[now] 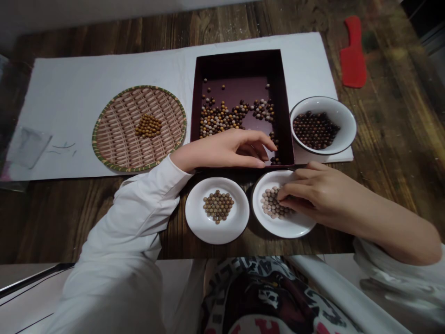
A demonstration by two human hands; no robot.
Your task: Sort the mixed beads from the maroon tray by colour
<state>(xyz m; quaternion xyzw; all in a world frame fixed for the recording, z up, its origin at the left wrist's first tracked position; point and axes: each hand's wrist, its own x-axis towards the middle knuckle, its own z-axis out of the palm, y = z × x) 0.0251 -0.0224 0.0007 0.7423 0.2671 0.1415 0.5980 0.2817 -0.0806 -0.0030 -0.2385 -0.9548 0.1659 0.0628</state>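
My left hand (239,147) reaches over the near side of a dark maroon box (287,116), fingers apart and slightly bent, holding nothing visible. In the box lie mixed round beads (222,117), yellow, pale and dark brown, some hidden behind this hand. My right hand (314,191) is over a small white plate (283,229), its fingertips pinched together at the edge of a cluster of pale pinkish beads (273,202). Whatever is between those fingertips is hidden. To the left, a second white plate (217,234) carries a cluster of brownish speckled beads (218,206).
A white bowl (349,125) of dark brown beads stands right of the box. On the left, a round woven tray (114,125) holds yellow-brown beads. A white sheet (69,88) lies beneath them. At the far right is a red comb-shaped piece (353,60) on the wooden table (389,139).
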